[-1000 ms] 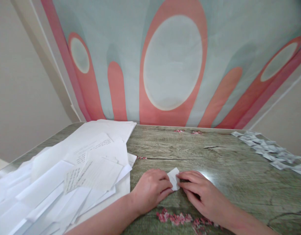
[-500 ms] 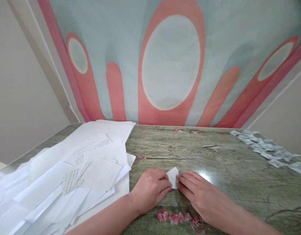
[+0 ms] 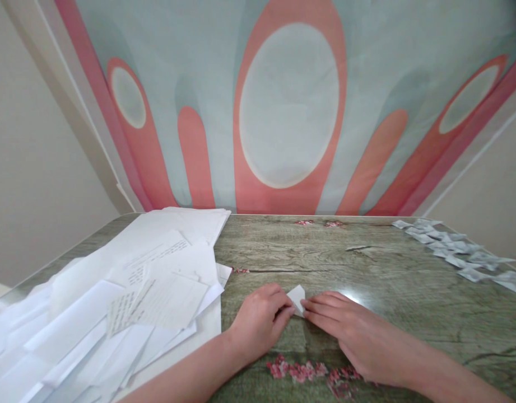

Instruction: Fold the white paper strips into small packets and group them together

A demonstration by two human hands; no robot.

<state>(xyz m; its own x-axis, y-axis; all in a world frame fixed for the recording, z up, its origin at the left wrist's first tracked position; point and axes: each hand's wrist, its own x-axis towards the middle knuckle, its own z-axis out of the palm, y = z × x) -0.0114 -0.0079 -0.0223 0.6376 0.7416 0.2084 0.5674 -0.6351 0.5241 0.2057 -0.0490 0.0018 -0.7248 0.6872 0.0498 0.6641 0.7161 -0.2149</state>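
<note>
A small folded piece of white paper (image 3: 297, 296) lies on the wood-patterned table between my hands. My left hand (image 3: 264, 319) pinches its left edge between thumb and curled fingers. From the other side, my right hand (image 3: 342, 322) reaches in with its fingers side by side, their tips pressing on the paper's right edge. Part of the paper is hidden beneath the fingertips of both hands.
Loose white sheets, some printed, make a wide pile (image 3: 157, 302) on the left. Several small folded paper pieces (image 3: 446, 246) lie in rows along the far right edge. Behind the wood-patterned table (image 3: 283, 246) hangs a pink and grey-green patterned backdrop (image 3: 287, 201).
The paper between my hands shows a smaller, narrower shape than before. My left thumb has moved up toward its fingers, and my right hand lies a little flatter.
</note>
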